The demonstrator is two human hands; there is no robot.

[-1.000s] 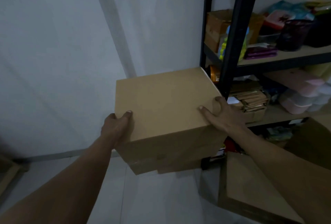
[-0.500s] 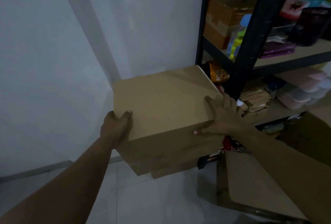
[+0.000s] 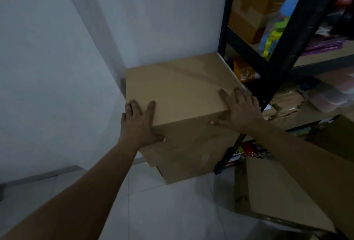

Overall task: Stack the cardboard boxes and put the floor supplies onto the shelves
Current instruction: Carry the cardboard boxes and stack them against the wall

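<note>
- The top cardboard box (image 3: 182, 90) sits closed on a stack of boxes (image 3: 191, 159) in the corner of the room, its top face about level.
- The left hand (image 3: 139, 122) lies over the box's near left corner, with the fingers spread apart across the top and left side and the thumb on the front face.
- The right hand (image 3: 241, 111) covers the near right corner, fingers splayed flat on top and thumb pressed to the front face.
- Just right of the box stands a black shelf unit (image 3: 298, 34), crowded with goods.
- An orange packet (image 3: 243, 69) lies beside the box's far right corner.
- Behind and left of the box is a pale wall (image 3: 76, 67).
- Nearer than the box, to its right, another cardboard box (image 3: 277, 191) lies on the tiled floor (image 3: 172, 211).
</note>
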